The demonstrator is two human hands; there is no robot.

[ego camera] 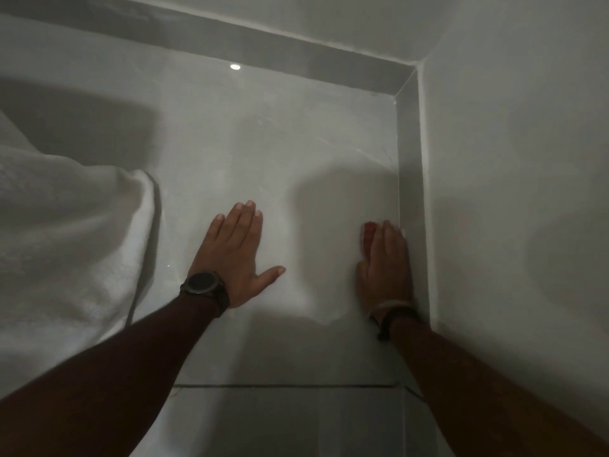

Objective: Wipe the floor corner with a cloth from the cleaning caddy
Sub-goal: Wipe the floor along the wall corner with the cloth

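Note:
My right hand (385, 262) presses a small red cloth (369, 233) flat against the glossy white floor tile, right beside the grey skirting (410, 179) along the right wall. Only a bit of the cloth shows past my fingers; the rest is hidden under the hand. My left hand (235, 255), with a dark watch on the wrist, lies flat on the tile with fingers spread and holds nothing. The floor corner (393, 98) lies well ahead of my right hand, where the two skirtings meet. No caddy is in view.
A white towel-like fabric (66, 232) hangs down over the floor at the left. White walls close the space at the back and right. A tile joint (283, 386) crosses the floor near my forearms.

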